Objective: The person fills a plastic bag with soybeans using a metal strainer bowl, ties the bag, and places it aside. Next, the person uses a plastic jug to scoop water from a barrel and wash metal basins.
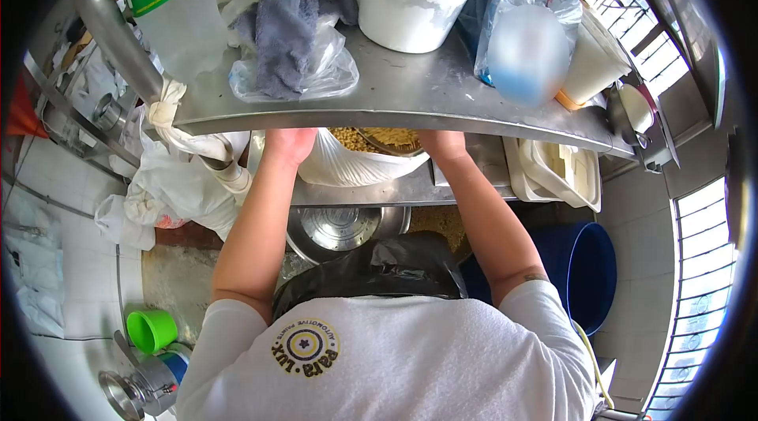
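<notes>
Since the fingers are hidden by the shelf point(418, 89), whether anything is gripped cannot be told; at the upper centre of the frame, the white bag point(347, 172) of yellow grains point(345, 139), its visible length stretched left to right, is closely flanked by the left hand point(294, 145) and right hand point(444, 145).

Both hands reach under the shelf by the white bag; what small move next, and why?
I'd perhaps steady the white bag with the left hand, which is at its left side: its mouth is open, with yellow grains inside. The shelf hides the grip, so go gently.
</notes>
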A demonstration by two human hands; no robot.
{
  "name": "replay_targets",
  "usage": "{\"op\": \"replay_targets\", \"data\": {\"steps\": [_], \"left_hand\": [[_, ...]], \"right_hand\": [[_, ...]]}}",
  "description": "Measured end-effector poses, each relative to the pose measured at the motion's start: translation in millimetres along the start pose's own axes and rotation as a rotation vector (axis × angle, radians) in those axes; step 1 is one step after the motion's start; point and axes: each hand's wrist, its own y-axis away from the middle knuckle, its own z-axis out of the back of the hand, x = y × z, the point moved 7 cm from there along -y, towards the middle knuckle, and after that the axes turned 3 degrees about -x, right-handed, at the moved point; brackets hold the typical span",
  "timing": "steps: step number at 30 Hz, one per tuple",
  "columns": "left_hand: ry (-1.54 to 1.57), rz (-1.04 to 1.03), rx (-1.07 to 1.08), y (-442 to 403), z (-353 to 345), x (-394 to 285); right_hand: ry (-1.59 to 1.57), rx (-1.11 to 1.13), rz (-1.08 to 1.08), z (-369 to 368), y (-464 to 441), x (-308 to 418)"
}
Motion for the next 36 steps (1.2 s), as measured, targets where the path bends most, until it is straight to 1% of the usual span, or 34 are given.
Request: {"op": "replay_targets", "data": {"steps": [2,3,4,6,7,9,10,12,14,16,17,18,19,20,22,24,25,26,27,28,29,31,32,34,35,36], "left_hand": [[0.000,0.006,-0.018,-2,-2,-2],[0.001,0.009,-0.043,-1,-1,-3],[-0.004,0.020,-0.036,-2,0,-2],[-0.011,-0.014,-0.120,-4,11,-3],[-0.010,-0.009,-0.113,-4,17,-4],[-0.124,0.068,0.071,1,15,-3],[-0.121,0.069,0.075,-1,17,-2],[-0.279,-0.009,0.190,2,12,-4],[-0.267,0.011,0.217,1,10,-3],[-0.258,0.035,0.248,5,-2,-2],[-0.223,0.036,0.163,8,-4,-4],[-0.187,0.040,0.075,11,-4,-3],[-0.226,0.045,0.176,11,-6,-2],[-0.229,0.063,0.181,9,-3,0],[-0.253,0.053,0.055,9,-3,3],[-0.260,0.058,0.030,12,-7,7],[-0.284,0.059,0.038,11,-7,6],[-0.308,0.059,0.046,10,-8,6],[-0.272,0.086,-0.038,10,-7,8],[-0.272,0.095,-0.041,10,-5,11],[-0.282,0.104,0.003,9,-6,11],[-0.278,0.132,0.069,7,0,11],[-0.287,0.153,0.063,7,6,10],[-0.363,0.123,0.066,3,21,9],[-0.475,0.110,0.103,2,26,9],[-0.472,0.137,0.101,8,25,15]], "right_hand": [[0.079,0.174,-0.061,1,-14,12],[-0.121,0.143,-0.107,-10,-9,-5],[-0.117,0.138,-0.120,-10,-7,-8],[-0.171,0.076,-0.198,-4,-5,-17],[-0.166,0.071,-0.202,5,-4,-16],[0.078,0.032,-0.082,26,-1,-8],[0.082,0.030,-0.082,27,-1,-10],[-0.194,-0.055,-0.305,29,11,-27],[-0.153,-0.030,-0.355,23,17,-36],[-0.473,-0.181,-0.633,18,36,-59],[-0.424,-0.131,-0.759,5,50,-74],[-0.419,-0.139,-0.770,-7,61,-80],[-0.733,-0.258,-0.978,-24,81,-90],[-1.050,-0.386,-1.176,-42,104,-98],[-1.338,-0.323,-1.387,-58,124,-92],[-1.360,-0.333,-1.526,-39,130,-74],[-1.353,-0.322,-1.569,-47,142,-78],[-1.347,-0.338,-1.583,-40,148,-78],[-1.464,-0.354,-1.607,-38,154,-77],[-1.583,-0.358,-1.622,-37,158,-75],[-1.636,-0.372,-1.664,-53,178,-89],[-1.624,-0.390,-1.674,-27,201,-98],[-1.637,-0.426,-1.676,-13,218,-104],[-1.630,-0.406,-1.706,9,274,-125],[-1.588,-0.469,-1.734,28,305,-132],[-1.548,-0.527,-1.757,52,331,-130]]}}
